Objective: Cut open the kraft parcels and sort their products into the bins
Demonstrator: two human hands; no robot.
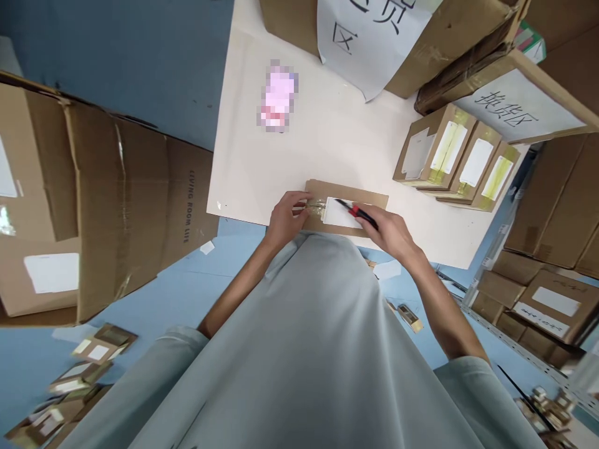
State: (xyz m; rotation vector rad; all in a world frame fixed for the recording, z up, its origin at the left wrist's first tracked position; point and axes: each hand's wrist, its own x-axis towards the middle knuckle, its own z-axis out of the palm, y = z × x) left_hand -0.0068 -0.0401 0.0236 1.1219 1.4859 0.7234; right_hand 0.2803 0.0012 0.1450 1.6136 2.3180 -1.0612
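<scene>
A small flat cardboard box [346, 188] lies at the table's near edge, right in front of my body. Clear tape and a white label are on its top. My left hand [286, 218] grips the box's left end, with the fingers curled over the top near the tape. My right hand [390, 231] is closed around a red and black utility knife [356, 211]. The knife's dark tip points left, over the white label; whether it touches the label I cannot tell.
On the white table [337, 137] lies a pixelated phone-like object [278, 96]. Several taped boxes [461, 159] stand at the right. Large cartons with paper signs [369, 43] are at the back. A big carton [140, 199] is left of the table, and small boxes [98, 349] lie on the floor.
</scene>
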